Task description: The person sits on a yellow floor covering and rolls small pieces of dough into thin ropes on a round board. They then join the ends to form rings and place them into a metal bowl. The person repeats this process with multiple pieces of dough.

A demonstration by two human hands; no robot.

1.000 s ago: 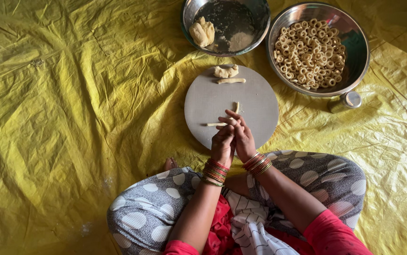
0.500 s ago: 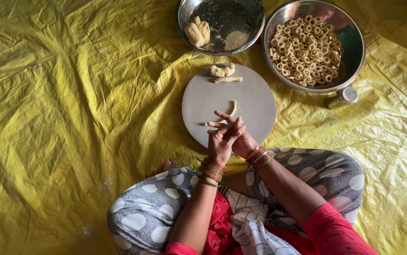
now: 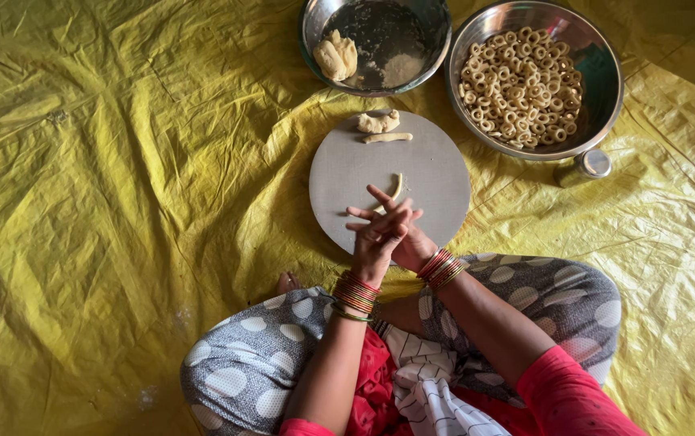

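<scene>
Down below the head camera, the left hand [image 3: 377,241] is laid flat over the right hand [image 3: 409,242], palm against palm, with the fingers stretched out long. A thin dough strip [image 3: 396,187] is pinched between the palms, and its bent end is seen sticking out over the round board [image 3: 339,182]. Two dough bits [image 3: 380,127] are lying at the far edge of the board. Just past it, a steel bowl [image 3: 432,36] with a dough lump is set beside a wide pan [image 3: 606,97] filled with small dough rings [image 3: 521,85].
</scene>
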